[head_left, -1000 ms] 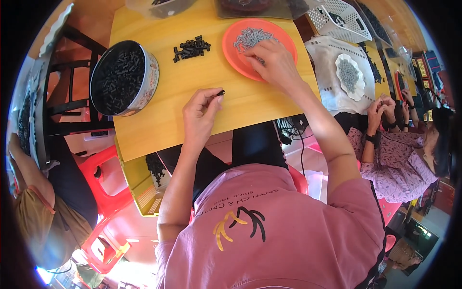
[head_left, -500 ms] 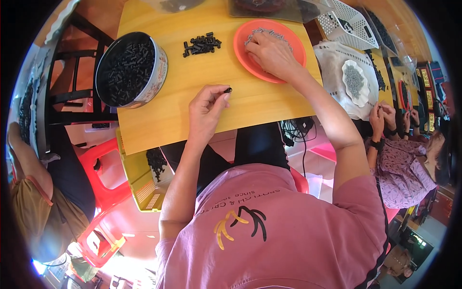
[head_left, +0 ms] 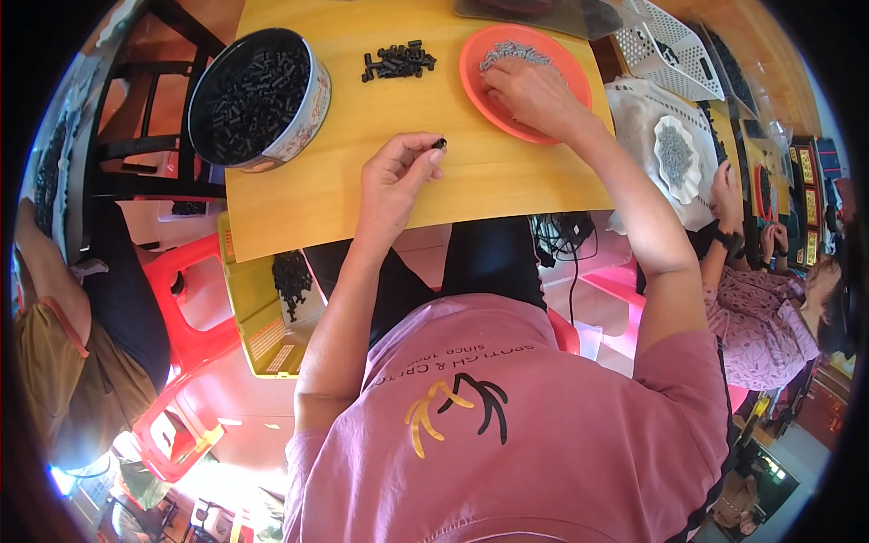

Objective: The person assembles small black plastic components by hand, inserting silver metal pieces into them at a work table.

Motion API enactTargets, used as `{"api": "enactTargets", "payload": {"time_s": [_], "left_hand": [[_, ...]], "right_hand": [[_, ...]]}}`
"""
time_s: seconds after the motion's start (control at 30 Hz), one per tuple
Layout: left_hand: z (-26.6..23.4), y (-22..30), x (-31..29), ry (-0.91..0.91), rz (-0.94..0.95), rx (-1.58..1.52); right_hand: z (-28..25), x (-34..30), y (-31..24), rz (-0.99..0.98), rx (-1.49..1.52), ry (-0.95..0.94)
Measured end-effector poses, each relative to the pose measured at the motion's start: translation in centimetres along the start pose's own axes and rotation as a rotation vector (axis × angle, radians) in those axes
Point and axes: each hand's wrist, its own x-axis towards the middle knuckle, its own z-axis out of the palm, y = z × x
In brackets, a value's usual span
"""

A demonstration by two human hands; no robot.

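Note:
Between thumb and forefinger, my left hand (head_left: 398, 176) pinches a small black tube-shaped piece (head_left: 440, 143) above the near part of the yellow table. My right hand (head_left: 532, 90) reaches into a round orange-red plate (head_left: 480, 110), its fingertips down at the small grey screw-like pieces (head_left: 520, 52) heaped there. Those fingertips are hidden, so whether they grip a piece does not show. A loose pile of black tube pieces (head_left: 398, 61) lies on the table left of the plate. Farther left stands a round tin (head_left: 317, 109) filled with similar black pieces.
A yellow crate (head_left: 262, 348) stands below the table's left edge, beside a red plastic chair (head_left: 195, 335). To the right, a white scalloped dish (head_left: 692, 176) of grey pieces rests on a cloth, below a white perforated basket (head_left: 674, 59). Co-workers sit at both sides.
The view has shifted, so the table sits higher in the picture. My left hand keeps its black piece, and my right hand stays at the grey pieces in the plate.

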Motion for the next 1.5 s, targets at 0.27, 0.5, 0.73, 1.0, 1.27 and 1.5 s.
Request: {"api": "enactTargets", "payload": {"time_s": [0.27,0.5,0.73,1.0,1.27,1.5], "left_hand": [[-0.7,-0.1,0.3,0.024,0.021,-0.09],[-0.6,-0.2,0.5,0.028,0.023,-0.093],[-0.7,-0.4,0.5,0.034,0.018,-0.087],[-0.9,-0.5,0.3,0.094,0.057,-0.151],[-0.7,-0.1,0.5,0.084,0.032,-0.126],[-0.7,-0.1,0.7,0.07,0.055,-0.143]], "right_hand": [[-2.0,-1.2,-2.4,0.034,0.439,0.361],[-1.1,-1.9,-9.3,0.134,1.059,0.288],[-0.7,-1.9,-9.9,0.11,0.849,0.337],[0.2,-2.7,-13.2,0.017,0.384,0.532],[-1.2,0.0,-7.0,0.059,0.394,0.592],[-1.6,1.0,-1.8,0.358,0.48,0.463]]}}
